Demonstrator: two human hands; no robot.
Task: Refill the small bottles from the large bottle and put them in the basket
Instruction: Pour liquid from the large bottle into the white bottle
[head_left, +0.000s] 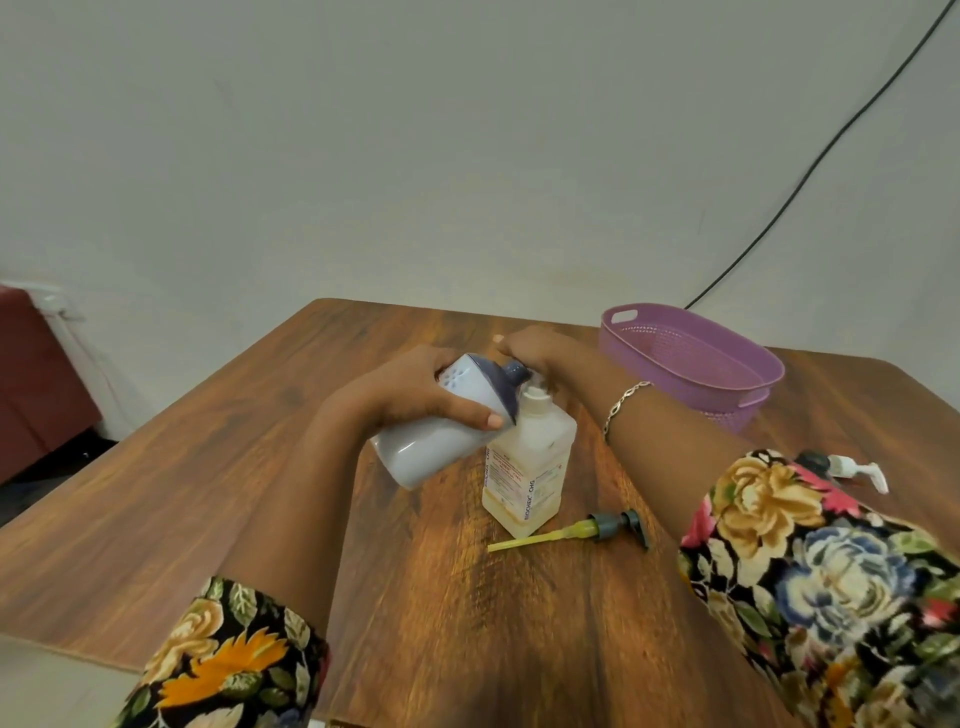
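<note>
the large bottle (431, 444) is gripped, tilted, in the left hand (410, 389), its dark top over the small bottle (535, 467) just below. the right hand (540, 345) is curled beside that top; its grasp cannot be told. the basket (654, 338) is seen right of it.

A white large bottle (431, 447) with a dark blue top is gripped round its body by the left hand (415, 389) and is held tilted, its spout brought right over the open neck of a small bottle (530, 467). The small bottle, square and filled with pale yellowish liquid, is stood upright on the wooden table (260, 467). The right hand (540, 345) is placed just behind the two necks; what its fingers hold cannot be made out. A pump head with a yellow tube (597, 527) is laid flat just in front of the small bottle. A purple basket (727, 332) is set near the table's far right, and a white pump head (852, 467) is seen beside the floral right sleeve (805, 571).
</note>
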